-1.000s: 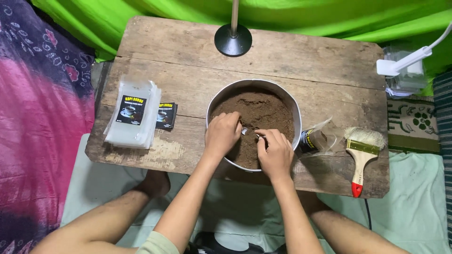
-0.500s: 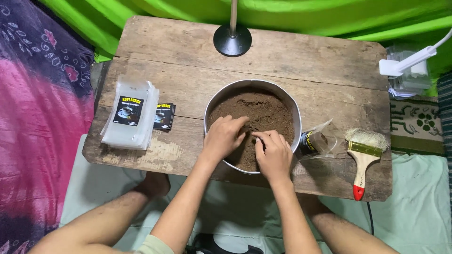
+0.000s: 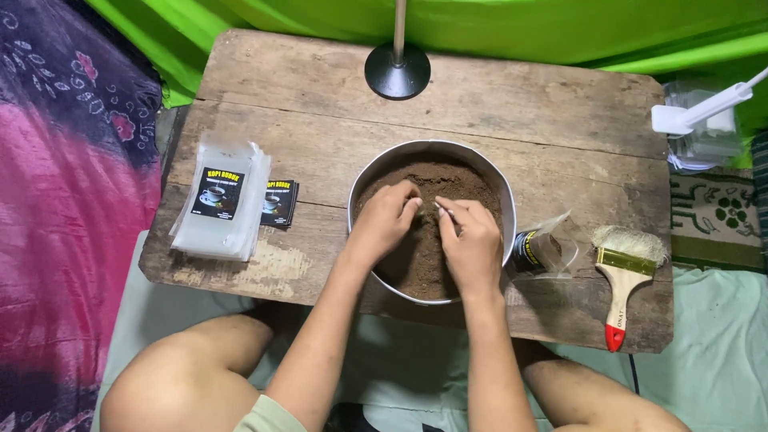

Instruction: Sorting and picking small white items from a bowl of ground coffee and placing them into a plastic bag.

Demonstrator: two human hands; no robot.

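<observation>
Both hands are working inside a round metal bowl (image 3: 508, 210) filled with brown powder (image 3: 472, 188): the left hand (image 3: 386, 220) is pressing down on the powder with its fingers curled loosely and nothing visibly held, while the right hand (image 3: 474, 242) is pinching a small metal spoon (image 3: 442, 210) between thumb and fingertips, its tip poking out toward the left hand, just beside that hand's fingers. Beneath them, the bowl is sitting at the near edge of a worn wooden board (image 3: 512, 104) that is serving as a low table. Just to the right of the right hand, outside the bowl's rim, a small clear plastic pouch (image 3: 552, 248) is lying on its side, and beyond it a paintbrush (image 3: 624, 284) with a pale wooden handle and a red tip is resting on the board. Well to the left of the left hand, a stack of clear pouches (image 3: 218, 204) with dark labels is lying flat, with a few loose dark labels (image 3: 280, 204) beside it. Straight beyond the hands, past the bowl, a black round stand base (image 3: 398, 72) is standing on the board.
</observation>
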